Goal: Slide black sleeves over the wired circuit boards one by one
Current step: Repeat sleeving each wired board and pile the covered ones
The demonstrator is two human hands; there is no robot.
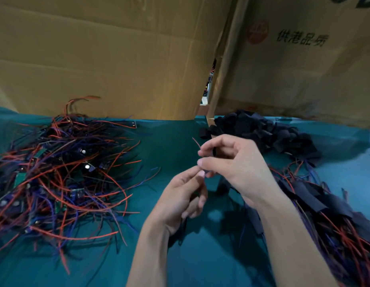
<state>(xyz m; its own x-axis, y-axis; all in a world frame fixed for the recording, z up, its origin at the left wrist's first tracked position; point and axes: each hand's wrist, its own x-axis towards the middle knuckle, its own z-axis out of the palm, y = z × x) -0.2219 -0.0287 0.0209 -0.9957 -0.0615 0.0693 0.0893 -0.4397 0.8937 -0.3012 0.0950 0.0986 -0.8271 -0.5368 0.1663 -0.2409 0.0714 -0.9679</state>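
Note:
A tangled pile of bare circuit boards (62, 175) with red and blue wires covers the left of the teal cloth. Loose black sleeves (260, 131) are heaped at the back right. Boards with sleeves on them (316, 204) lie in a pile at the right. Above the middle of the cloth my right hand (231, 162) pinches a black sleeve (213, 151) between thumb and fingers, and a red wire (196, 142) sticks up from it. Just below, my left hand (184, 195) pinches the wired piece at its fingertips, touching the right hand. The board itself is hidden by my fingers.
Tall cardboard boxes (109, 59) wall off the back of the table, with a narrow gap (210, 79) between them. The teal cloth (169, 141) shows between the two piles and in front of my arms.

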